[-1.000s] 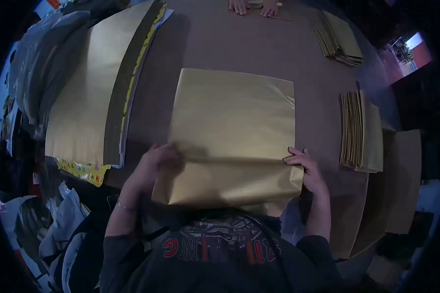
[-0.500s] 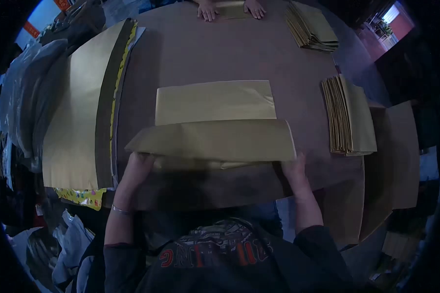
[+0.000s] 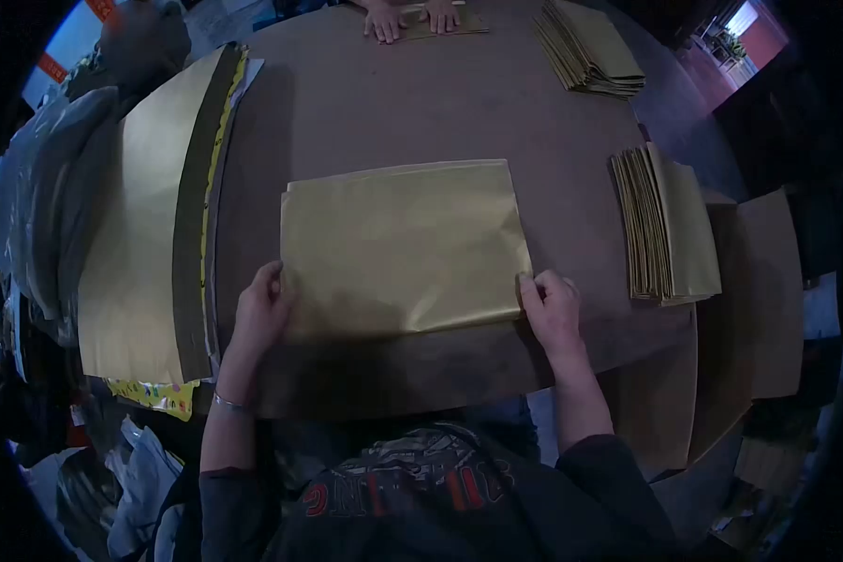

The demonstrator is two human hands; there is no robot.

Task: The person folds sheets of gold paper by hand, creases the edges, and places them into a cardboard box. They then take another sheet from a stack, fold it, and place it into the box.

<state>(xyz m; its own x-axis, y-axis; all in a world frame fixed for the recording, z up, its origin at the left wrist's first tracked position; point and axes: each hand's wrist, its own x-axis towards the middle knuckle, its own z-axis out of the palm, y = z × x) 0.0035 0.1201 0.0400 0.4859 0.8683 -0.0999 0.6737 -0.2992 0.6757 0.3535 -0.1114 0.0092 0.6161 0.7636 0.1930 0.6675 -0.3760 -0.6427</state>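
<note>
A folded sheet of gold-brown paper (image 3: pixel 398 248) lies on the table in front of me, its upper layer nearly lined up with the one below along the far edge. At its left edge, my left hand (image 3: pixel 264 307) has its fingers curled closed on the paper's side. My right hand (image 3: pixel 553 309) pinches the right edge near the close corner, with the thumb on top and the other fingers bent. A shadow falls across the near left part of the paper.
Flat large gold sheets (image 3: pixel 136 244) are piled at the left over yellow printed wrapping (image 3: pixel 164 398). Folded paper stacks (image 3: pixel 688 229) stand at the right and far right (image 3: pixel 599 42). An open cardboard box (image 3: pixel 651 403) sits beside the table (image 3: pixel 412 103). Across it, another person's hands (image 3: pixel 412 21) press paper.
The raised near flap of the paper has come down flat over the far part. My hands now hold its side edges. The other person's hands have shifted left.
</note>
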